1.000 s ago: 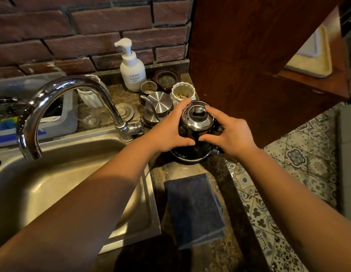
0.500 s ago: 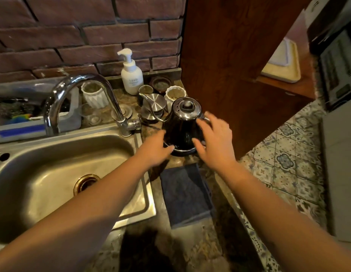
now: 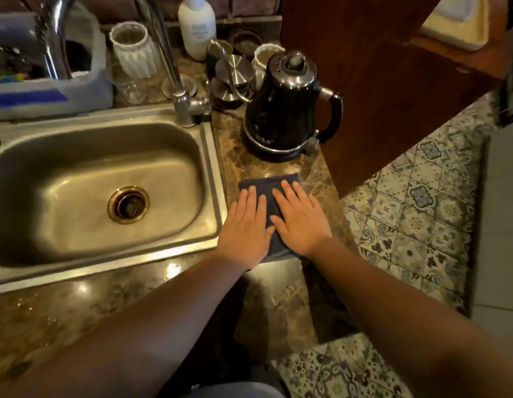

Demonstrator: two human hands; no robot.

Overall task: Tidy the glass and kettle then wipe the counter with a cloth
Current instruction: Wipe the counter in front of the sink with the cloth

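A dark blue folded cloth (image 3: 262,183) lies on the brown marble counter (image 3: 278,297) to the right of the sink. My left hand (image 3: 246,228) and my right hand (image 3: 300,222) rest flat on it side by side, fingers stretched out, covering most of it. Behind the cloth, the black electric kettle (image 3: 284,101) stands upright on its base with its handle to the right, and neither hand touches it. A clear glass (image 3: 129,87) stands behind the sink, next to the faucet.
The steel sink (image 3: 212,168) fills the left. Its faucet (image 3: 175,67) rises at the back. A white ribbed vase (image 3: 133,53), a soap bottle (image 3: 196,24), a small steel pot (image 3: 232,73) and cups crowd the back. A wooden cabinet (image 3: 378,81) flanks the right, above a tiled floor (image 3: 416,211).
Both hands let go of the kettle and came back toward me, landing flat on the cloth. The kettle stays standing at the back of the counter.
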